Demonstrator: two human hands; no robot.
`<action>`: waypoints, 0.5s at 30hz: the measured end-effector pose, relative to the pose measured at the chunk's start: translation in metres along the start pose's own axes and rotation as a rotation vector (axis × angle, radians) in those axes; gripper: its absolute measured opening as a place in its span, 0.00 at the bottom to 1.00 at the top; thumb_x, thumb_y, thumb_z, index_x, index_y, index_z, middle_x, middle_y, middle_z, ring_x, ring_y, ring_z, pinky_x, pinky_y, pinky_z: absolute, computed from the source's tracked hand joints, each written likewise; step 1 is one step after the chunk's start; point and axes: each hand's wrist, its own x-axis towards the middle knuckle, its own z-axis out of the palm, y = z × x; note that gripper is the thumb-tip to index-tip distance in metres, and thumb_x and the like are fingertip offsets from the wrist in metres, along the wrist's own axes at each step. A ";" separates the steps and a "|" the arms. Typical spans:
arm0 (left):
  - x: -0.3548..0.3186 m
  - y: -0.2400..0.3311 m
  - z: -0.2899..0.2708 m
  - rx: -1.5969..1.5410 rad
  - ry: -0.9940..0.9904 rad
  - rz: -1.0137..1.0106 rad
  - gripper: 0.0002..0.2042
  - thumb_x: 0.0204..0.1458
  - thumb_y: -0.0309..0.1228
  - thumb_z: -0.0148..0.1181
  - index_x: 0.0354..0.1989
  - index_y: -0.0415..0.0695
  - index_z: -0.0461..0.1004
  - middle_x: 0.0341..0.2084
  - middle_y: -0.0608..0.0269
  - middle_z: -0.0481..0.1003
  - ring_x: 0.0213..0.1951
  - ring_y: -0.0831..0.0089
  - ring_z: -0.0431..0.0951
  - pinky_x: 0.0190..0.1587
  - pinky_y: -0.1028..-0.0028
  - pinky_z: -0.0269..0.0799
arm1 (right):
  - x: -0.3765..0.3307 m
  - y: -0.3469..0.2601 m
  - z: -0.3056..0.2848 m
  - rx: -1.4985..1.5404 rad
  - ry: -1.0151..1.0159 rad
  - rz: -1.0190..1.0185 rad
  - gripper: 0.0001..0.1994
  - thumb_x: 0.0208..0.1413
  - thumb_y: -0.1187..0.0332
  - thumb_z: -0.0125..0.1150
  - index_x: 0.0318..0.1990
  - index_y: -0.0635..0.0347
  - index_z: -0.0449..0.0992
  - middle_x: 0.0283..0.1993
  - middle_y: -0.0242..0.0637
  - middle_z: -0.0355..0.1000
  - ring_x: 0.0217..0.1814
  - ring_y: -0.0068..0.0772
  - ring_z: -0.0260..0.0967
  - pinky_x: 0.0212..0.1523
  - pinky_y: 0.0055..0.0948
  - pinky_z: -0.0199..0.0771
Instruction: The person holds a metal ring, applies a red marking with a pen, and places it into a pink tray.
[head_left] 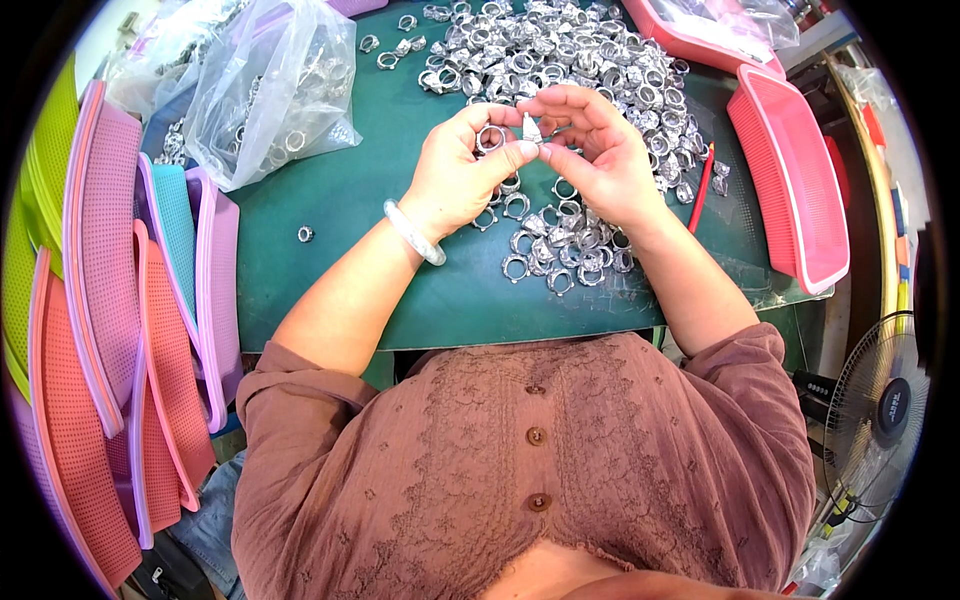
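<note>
left hand [455, 170]: metal ring [490, 138] | right hand [590, 150]: small metal piece [531, 128]

Far edge of the heap of metal rings [560, 50] beyond the frame, contents of the plastic bag [270, 90] indistinct.

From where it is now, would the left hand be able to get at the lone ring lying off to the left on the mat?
Probably yes. The lone ring lies on bare green mat near the left hand, with nothing between them, though that hand already holds a ring.
</note>
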 end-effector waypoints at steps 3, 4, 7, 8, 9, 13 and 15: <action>0.001 -0.001 -0.001 0.028 0.000 0.019 0.13 0.48 0.26 0.59 0.42 0.40 0.67 0.23 0.70 0.69 0.22 0.87 0.66 0.22 0.87 0.61 | 0.000 0.000 0.000 0.016 -0.003 -0.002 0.21 0.44 0.80 0.56 0.49 0.57 0.64 0.46 0.33 0.69 0.45 0.24 0.65 0.42 0.23 0.66; 0.001 -0.001 -0.001 0.033 -0.001 0.025 0.13 0.48 0.25 0.59 0.42 0.40 0.67 0.24 0.70 0.69 0.22 0.87 0.66 0.22 0.87 0.61 | 0.000 0.000 0.000 0.021 -0.004 -0.005 0.21 0.45 0.81 0.56 0.49 0.57 0.64 0.46 0.33 0.69 0.45 0.25 0.65 0.42 0.23 0.66; 0.002 -0.004 -0.001 0.060 0.004 0.048 0.14 0.47 0.25 0.59 0.42 0.40 0.67 0.24 0.71 0.69 0.23 0.88 0.66 0.23 0.87 0.61 | 0.001 0.001 0.000 0.021 -0.008 -0.007 0.22 0.44 0.80 0.56 0.50 0.57 0.64 0.46 0.33 0.69 0.45 0.25 0.65 0.42 0.24 0.66; 0.002 -0.004 -0.001 0.039 0.010 0.034 0.14 0.46 0.26 0.60 0.41 0.39 0.68 0.26 0.70 0.70 0.26 0.86 0.67 0.26 0.86 0.63 | 0.001 0.001 0.000 0.014 -0.009 -0.006 0.22 0.44 0.81 0.56 0.50 0.57 0.64 0.46 0.33 0.69 0.45 0.25 0.65 0.43 0.24 0.66; 0.001 -0.003 -0.001 0.018 0.016 0.018 0.14 0.45 0.26 0.61 0.40 0.39 0.68 0.27 0.69 0.70 0.29 0.85 0.67 0.29 0.84 0.65 | 0.001 0.001 0.000 0.008 -0.010 -0.004 0.22 0.44 0.81 0.56 0.50 0.57 0.64 0.46 0.33 0.69 0.45 0.25 0.65 0.43 0.24 0.66; 0.001 -0.001 0.000 0.030 0.039 -0.006 0.14 0.44 0.26 0.62 0.39 0.38 0.69 0.29 0.68 0.71 0.31 0.84 0.67 0.32 0.82 0.67 | 0.001 0.001 0.000 0.021 -0.010 0.001 0.22 0.45 0.81 0.55 0.50 0.59 0.64 0.46 0.34 0.69 0.45 0.25 0.65 0.43 0.25 0.66; 0.001 -0.003 -0.001 0.042 0.015 0.009 0.14 0.46 0.26 0.60 0.41 0.40 0.68 0.26 0.69 0.70 0.26 0.85 0.67 0.26 0.85 0.64 | 0.001 0.002 0.001 0.057 -0.013 -0.008 0.21 0.46 0.82 0.54 0.50 0.60 0.63 0.46 0.35 0.68 0.45 0.25 0.65 0.44 0.25 0.66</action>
